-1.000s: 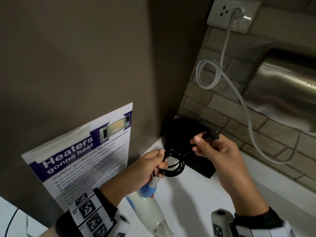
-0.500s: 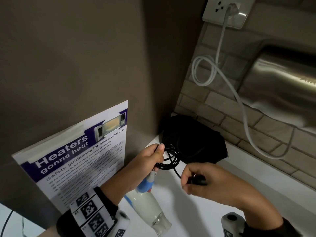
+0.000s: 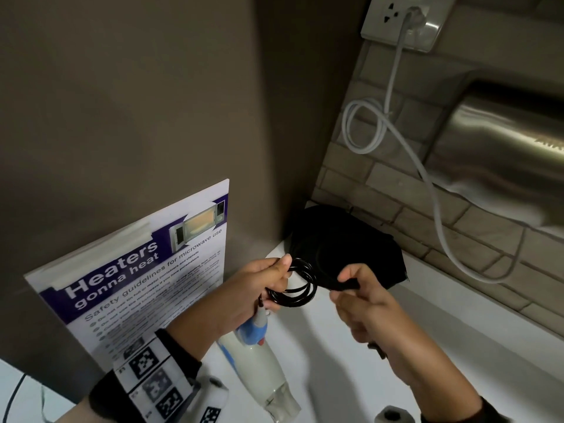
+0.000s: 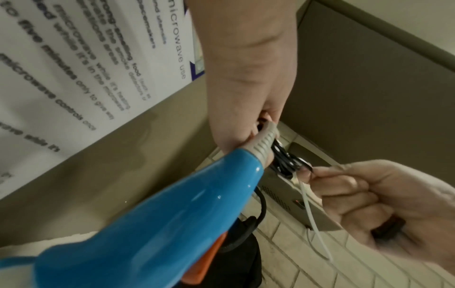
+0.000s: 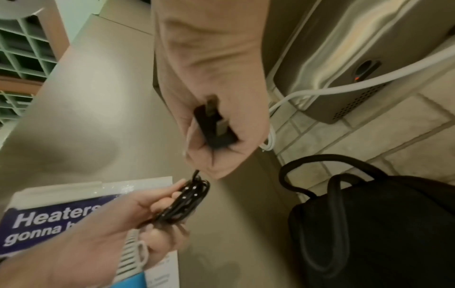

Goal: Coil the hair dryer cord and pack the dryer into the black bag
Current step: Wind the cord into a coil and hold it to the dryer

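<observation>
My left hand (image 3: 262, 285) grips the black cord coil (image 3: 294, 288) together with the ribbed end of the dryer's handle. The white and blue hair dryer (image 3: 259, 367) hangs down from that hand, nozzle toward me, above the white counter (image 3: 457, 346). My right hand (image 3: 360, 297) holds the black plug (image 5: 214, 126) in its curled fingers and pinches the cord's free end just right of the coil. The black bag (image 3: 345, 242) lies on the counter in the corner, right behind both hands; its handles (image 5: 320, 175) show in the right wrist view.
A microwave safety poster (image 3: 137, 285) leans on the brown wall at left. A steel hand dryer (image 3: 503, 154) is mounted on the brick wall, its white cable (image 3: 433, 203) looping up to a wall socket (image 3: 403, 22).
My right hand has brought the plug end down from in front of the bag, then up close beside the coil. The coil has gained loops. My left hand stays put.
</observation>
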`<state>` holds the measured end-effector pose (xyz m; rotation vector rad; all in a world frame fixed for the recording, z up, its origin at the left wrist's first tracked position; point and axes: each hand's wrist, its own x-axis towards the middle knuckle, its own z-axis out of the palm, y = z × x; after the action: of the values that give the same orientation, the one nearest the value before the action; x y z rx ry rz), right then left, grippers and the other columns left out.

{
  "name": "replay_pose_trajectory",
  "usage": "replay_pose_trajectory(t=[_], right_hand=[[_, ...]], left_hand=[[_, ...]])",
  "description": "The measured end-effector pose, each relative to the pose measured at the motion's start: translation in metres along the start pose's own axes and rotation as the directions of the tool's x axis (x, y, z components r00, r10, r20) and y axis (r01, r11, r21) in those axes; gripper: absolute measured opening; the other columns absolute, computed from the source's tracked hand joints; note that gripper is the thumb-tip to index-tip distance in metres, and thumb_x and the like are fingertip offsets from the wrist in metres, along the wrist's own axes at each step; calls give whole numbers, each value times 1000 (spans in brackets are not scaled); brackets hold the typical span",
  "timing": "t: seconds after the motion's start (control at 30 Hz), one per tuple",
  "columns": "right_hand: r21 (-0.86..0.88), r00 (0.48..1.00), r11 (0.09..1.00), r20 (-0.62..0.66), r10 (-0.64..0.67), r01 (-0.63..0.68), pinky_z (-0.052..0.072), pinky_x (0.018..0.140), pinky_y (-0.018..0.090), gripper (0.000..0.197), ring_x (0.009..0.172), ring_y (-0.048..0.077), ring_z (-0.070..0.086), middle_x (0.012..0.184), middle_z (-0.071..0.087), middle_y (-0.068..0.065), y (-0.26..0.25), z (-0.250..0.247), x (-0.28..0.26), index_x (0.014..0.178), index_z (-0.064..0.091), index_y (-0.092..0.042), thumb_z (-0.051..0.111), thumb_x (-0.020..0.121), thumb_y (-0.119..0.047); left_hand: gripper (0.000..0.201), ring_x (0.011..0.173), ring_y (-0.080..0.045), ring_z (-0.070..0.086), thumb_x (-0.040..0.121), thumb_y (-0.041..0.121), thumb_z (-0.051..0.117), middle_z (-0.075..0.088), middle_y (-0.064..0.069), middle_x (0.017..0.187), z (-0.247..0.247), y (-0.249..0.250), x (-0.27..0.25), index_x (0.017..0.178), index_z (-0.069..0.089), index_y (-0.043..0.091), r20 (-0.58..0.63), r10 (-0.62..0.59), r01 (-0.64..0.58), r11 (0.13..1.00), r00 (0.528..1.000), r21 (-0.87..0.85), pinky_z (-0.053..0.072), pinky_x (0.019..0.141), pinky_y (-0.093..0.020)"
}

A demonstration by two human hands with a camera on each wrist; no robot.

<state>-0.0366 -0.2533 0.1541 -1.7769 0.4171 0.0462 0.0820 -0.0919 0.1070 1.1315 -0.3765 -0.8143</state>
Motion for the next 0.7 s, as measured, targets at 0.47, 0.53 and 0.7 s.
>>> replay_pose_trajectory(t=[0.47,0.53,0.7], right_hand=[[148,980,987,182,-84,57,28,43,14,29,44,5,23,59,24,-4,4,15,13,93,60,5,65,89,-24],[201,972,979,223,-78,32,27,42,14,39,43,5,21,55,24,-6,5,9,13,89,56,9,66,86,-28],[216,971,976,231,-63,11,27,41,14,31,45,5,20,57,22,-3,7,5,17,79,54,-2,64,86,-32]], left_hand=[[43,45,-9,24,87,43,56,30,3,54,8,5,-6,88,52,-1,75,32,-44,987,997,158,20,46,-22],[40,48,-10,20,87,44,56,26,4,55,4,8,-9,85,49,5,107,-21,4,988,994,156,18,47,-23],[26,50,-7,28,84,39,63,37,6,60,9,8,-13,83,60,14,37,-15,2,942,999,336,25,46,-17]])
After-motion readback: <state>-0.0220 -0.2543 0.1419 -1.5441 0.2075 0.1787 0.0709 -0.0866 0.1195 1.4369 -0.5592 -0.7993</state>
